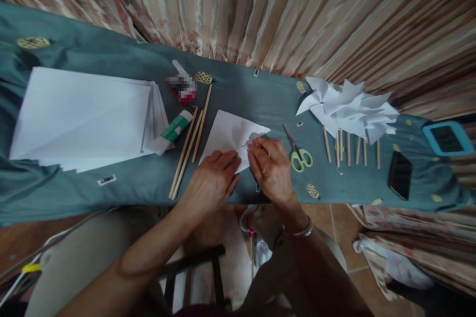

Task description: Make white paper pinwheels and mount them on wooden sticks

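A square sheet of white paper (228, 131) lies on the cloth in front of me, turned at an angle. My left hand (213, 178) grips its near left edge, fingers bent over the top. Above the sheet's right half, my right hand (273, 168) is closed in a pinch. A thin, light, pin-like tip (244, 146) sticks out from these fingers towards the middle of the paper; its exact kind is too small to tell. Scissors with green handles (301, 158) lie just right of my right hand. Several wooden sticks (189, 153) rest left of the paper.
A stack of white paper (82, 114), a green-and-white glue stick (173, 132) and a blurred red item (182, 88) are to the left. Right are several paper pinwheels (349, 106) on sticks, a phone (400, 176) and a blue-framed device (448, 138). A curtain (238, 10) hangs behind.
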`<state>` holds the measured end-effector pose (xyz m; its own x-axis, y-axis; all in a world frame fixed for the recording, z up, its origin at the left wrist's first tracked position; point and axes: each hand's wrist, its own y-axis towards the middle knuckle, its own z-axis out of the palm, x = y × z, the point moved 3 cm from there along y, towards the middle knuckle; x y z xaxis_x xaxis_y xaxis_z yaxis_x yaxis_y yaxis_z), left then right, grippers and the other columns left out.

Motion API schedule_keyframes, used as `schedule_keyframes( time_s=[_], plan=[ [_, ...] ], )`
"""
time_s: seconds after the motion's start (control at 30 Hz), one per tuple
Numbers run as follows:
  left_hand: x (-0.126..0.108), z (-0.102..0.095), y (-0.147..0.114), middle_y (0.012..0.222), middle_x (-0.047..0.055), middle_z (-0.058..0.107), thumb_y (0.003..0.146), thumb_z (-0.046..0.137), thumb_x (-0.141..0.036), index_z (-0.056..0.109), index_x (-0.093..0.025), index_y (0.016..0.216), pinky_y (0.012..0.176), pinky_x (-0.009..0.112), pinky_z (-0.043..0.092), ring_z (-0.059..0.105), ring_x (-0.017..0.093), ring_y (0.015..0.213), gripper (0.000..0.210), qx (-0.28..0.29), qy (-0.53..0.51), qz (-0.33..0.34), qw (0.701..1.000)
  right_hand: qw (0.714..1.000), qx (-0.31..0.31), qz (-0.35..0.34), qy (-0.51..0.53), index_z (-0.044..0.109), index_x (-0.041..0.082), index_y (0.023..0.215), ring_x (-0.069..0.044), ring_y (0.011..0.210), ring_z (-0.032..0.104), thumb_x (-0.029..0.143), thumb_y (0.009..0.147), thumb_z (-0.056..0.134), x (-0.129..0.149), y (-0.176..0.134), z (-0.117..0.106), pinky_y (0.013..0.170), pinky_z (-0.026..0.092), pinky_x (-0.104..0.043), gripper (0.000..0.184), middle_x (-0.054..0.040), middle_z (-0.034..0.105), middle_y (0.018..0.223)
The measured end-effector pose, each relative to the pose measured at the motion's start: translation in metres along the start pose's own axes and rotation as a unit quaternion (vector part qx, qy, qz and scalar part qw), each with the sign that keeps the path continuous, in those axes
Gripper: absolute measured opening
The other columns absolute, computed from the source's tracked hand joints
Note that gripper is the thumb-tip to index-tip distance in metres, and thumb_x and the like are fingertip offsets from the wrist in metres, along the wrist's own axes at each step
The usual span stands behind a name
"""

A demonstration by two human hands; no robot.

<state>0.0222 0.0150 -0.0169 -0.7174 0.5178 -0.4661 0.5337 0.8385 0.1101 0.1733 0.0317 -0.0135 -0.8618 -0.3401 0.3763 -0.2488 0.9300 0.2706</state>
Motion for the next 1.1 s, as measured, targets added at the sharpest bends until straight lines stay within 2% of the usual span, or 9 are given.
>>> schedule_keyframes(
  time_s=[0.2,0.43,0.53,0.7,1.0,1.1],
  plan=[
    [-0.0003,-0.0006,0.0003,0.118,0.012,0.063,0.09,0.051,-0.019,0.061,-0.014,0.113,0.087,0.044,0.054,0.058,0.026,0.102,0.025,0.007,-0.006,-0.007,1.0,1.0,0.019,-0.009,0.004,0.067,0.031,0.115,-0.025,0.108,0.058,0.028,0.097,0.043,-0.002,-0.0025,0.002,0.095,0.051,-0.045,0.031,-0.0058,0.065,0.116],
    [-0.0003,-0.0006,0.0006,0.117,0.012,0.063,0.09,0.05,-0.019,0.06,-0.013,0.114,0.087,0.044,0.053,0.058,0.027,0.102,0.027,0.009,-0.016,-0.006,1.0,0.998,0.003,-0.052,-0.029,0.07,0.02,0.111,-0.024,0.105,0.058,0.024,0.097,0.044,-0.0001,-0.0042,0.0012,0.092,0.053,-0.041,0.03,-0.0096,0.067,0.116],
    [-0.0001,0.0,0.0011,0.118,0.013,0.063,0.09,0.051,-0.019,0.06,-0.01,0.114,0.087,0.045,0.053,0.057,0.028,0.102,0.027,0.013,-0.012,-0.004,1.0,0.999,0.012,-0.046,-0.025,0.07,0.023,0.111,-0.024,0.106,0.059,0.024,0.096,0.044,0.0001,-0.0036,0.0013,0.093,0.053,-0.041,0.029,-0.0073,0.066,0.116],
    [0.0003,0.0001,0.0011,0.117,0.012,0.063,0.089,0.051,-0.018,0.06,-0.013,0.113,0.087,0.043,0.053,0.057,0.027,0.102,0.025,0.01,-0.013,-0.007,1.0,0.999,0.03,-0.02,-0.002,0.069,0.029,0.113,-0.025,0.108,0.059,0.025,0.096,0.044,-0.002,-0.0034,0.0033,0.094,0.052,-0.045,0.031,-0.0051,0.065,0.118],
    [0.0004,0.0008,0.0005,0.119,0.013,0.062,0.09,0.051,-0.019,0.06,-0.011,0.114,0.089,0.044,0.053,0.057,0.027,0.103,0.027,0.017,-0.009,-0.007,1.0,0.999,0.038,-0.034,-0.007,0.068,0.028,0.115,-0.024,0.109,0.057,0.024,0.096,0.044,-0.0031,-0.0035,0.0051,0.095,0.05,-0.043,0.031,-0.005,0.065,0.119],
    [0.0,0.0007,0.0009,0.12,0.012,0.062,0.09,0.052,-0.019,0.06,-0.012,0.114,0.089,0.044,0.053,0.057,0.027,0.103,0.027,0.022,-0.006,-0.009,1.0,0.997,0.03,-0.062,-0.026,0.068,0.022,0.115,-0.024,0.107,0.058,0.022,0.096,0.046,-0.0009,-0.0038,0.0044,0.095,0.05,-0.042,0.029,-0.0074,0.066,0.118]
  ],
)
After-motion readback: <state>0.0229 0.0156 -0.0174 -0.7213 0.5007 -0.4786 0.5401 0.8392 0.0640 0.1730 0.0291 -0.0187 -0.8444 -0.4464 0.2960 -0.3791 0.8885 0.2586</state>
